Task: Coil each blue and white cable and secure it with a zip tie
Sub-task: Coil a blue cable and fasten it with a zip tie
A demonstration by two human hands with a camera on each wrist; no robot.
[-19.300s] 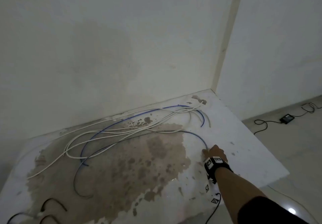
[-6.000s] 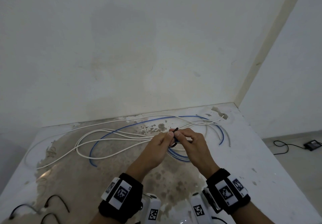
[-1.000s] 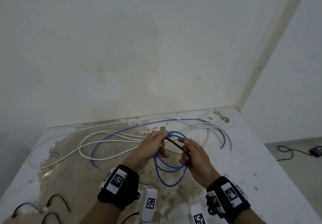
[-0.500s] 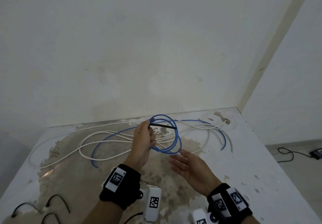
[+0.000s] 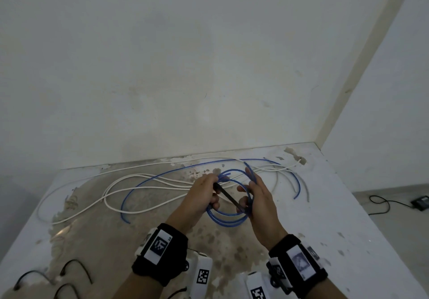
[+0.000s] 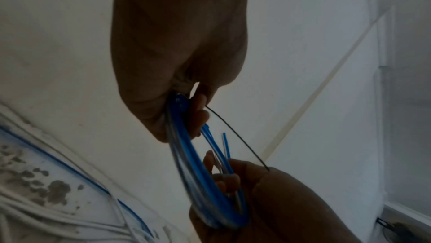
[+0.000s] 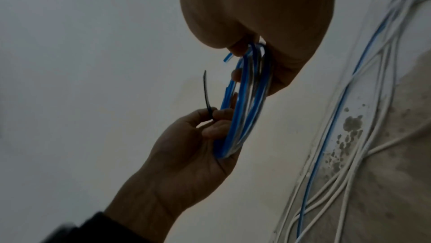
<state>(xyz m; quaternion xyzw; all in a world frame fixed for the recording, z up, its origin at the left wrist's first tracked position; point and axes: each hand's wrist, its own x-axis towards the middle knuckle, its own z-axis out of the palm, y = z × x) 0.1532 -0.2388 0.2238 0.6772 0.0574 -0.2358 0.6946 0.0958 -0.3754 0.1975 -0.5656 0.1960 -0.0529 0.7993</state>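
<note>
A blue cable wound into a small coil (image 5: 228, 218) hangs between both hands above the stained white table (image 5: 325, 205). My left hand (image 5: 214, 189) grips the coil's left side and pinches a black zip tie (image 5: 228, 197), whose free tail slants down toward the right hand. My right hand (image 5: 249, 189) has its fingers curled round the coil's right side. The left wrist view shows the coil (image 6: 198, 164) and the thin tie (image 6: 235, 138) running between the hands. In the right wrist view the left thumb and finger pinch the tie (image 7: 207, 97) beside the coil (image 7: 247, 99).
Loose white cables (image 5: 144, 188) and another long blue cable (image 5: 139, 186) sprawl over the table toward the wall. Spare black zip ties (image 5: 74, 268) lie at the front left. The table's right edge drops to a floor with a black adapter (image 5: 420, 202).
Half a second ago the left hand alone held the coil up and the right hand was open, palm up. The coil has come down and the right hand now grips its right side.
</note>
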